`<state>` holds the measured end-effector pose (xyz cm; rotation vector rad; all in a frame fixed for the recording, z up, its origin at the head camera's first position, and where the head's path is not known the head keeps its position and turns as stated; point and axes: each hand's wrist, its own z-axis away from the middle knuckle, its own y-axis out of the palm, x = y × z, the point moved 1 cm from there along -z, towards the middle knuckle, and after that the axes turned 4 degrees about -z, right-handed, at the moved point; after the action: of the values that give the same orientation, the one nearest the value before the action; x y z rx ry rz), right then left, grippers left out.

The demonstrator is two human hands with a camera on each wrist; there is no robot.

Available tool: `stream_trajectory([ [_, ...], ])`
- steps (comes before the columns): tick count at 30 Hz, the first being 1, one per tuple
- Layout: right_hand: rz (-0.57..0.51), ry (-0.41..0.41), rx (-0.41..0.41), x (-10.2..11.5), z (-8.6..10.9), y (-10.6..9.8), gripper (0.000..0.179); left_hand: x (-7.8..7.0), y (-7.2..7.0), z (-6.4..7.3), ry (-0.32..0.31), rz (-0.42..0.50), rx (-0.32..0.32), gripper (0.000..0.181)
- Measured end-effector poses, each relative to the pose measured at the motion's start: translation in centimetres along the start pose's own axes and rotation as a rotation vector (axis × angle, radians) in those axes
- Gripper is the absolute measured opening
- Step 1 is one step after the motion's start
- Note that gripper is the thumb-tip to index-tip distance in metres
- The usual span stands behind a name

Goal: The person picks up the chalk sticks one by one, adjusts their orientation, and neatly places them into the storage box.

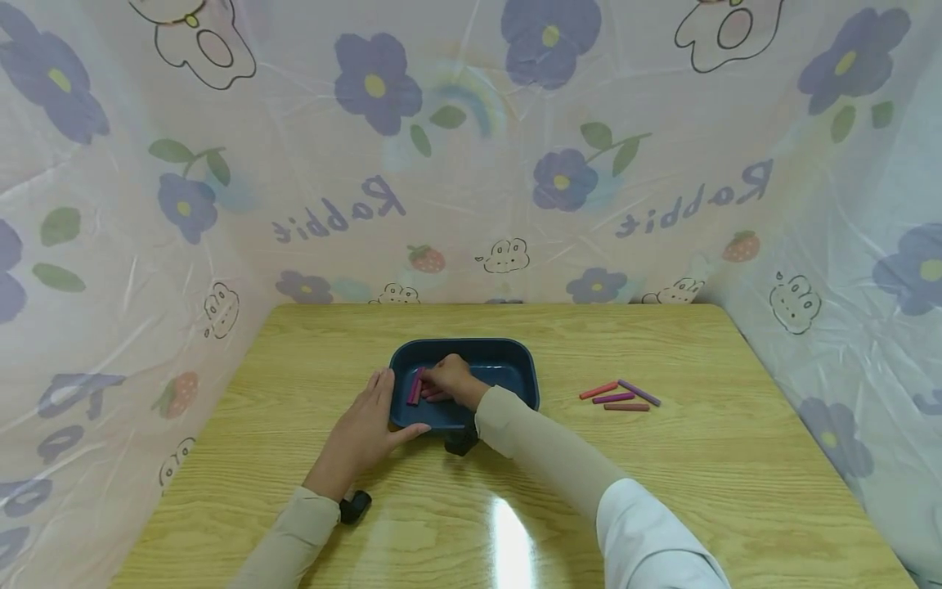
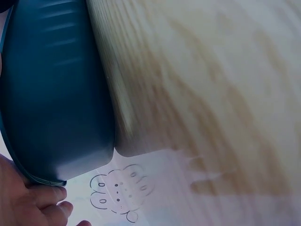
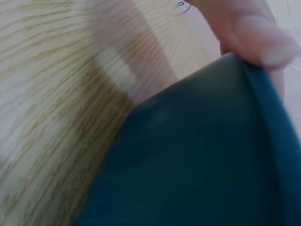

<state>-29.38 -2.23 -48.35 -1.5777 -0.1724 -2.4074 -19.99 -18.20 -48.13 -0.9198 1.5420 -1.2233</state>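
Note:
A dark blue rectangular tray [image 1: 508, 348] stands on the table. My left hand [image 1: 364, 425] rests against its near left corner, fingers along the left side and thumb along the front rim. In the left wrist view, the fingers [image 2: 49, 202] show beside the tray's wall [image 2: 61, 108]. My right hand [image 1: 452, 380] reaches inside the tray with curled fingers, pinching at a crayon [image 1: 419, 390]. Close beside that lies a purple crayon [image 1: 412, 388]. The fingertips partly hide the contact. In the right wrist view, the thumb [image 3: 268, 44] shows above the tray rim [image 3: 268, 99]; no crayon is visible there.
To the right of the tray lie several loose crayons: a red one [image 1: 598, 390], a purple one [image 1: 614, 398], a violet one [image 1: 639, 393] and a brownish one [image 1: 627, 407]. A patterned curtain [image 1: 471, 164] surrounds the wooden table [image 1: 706, 491]. Black wrist devices [image 1: 355, 507] hang beneath both wrists.

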Motion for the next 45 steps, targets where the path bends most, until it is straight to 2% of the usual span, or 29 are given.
stream_trajectory([
  [12,0.001,-0.010,-0.001,-0.29,-0.20,0.05,0.016,-0.12,0.03,0.13,-0.004,0.032,-0.007,0.113],
  [23,0.050,-0.032,-0.001,-0.40,-0.33,-0.04,0.017,-0.14,0.03,0.02,0.007,0.027,-0.022,0.112],
  [45,0.061,-0.051,0.015,-0.15,0.22,0.02,0.025,-0.02,0.03,0.12,0.010,0.023,-0.033,0.112],
])
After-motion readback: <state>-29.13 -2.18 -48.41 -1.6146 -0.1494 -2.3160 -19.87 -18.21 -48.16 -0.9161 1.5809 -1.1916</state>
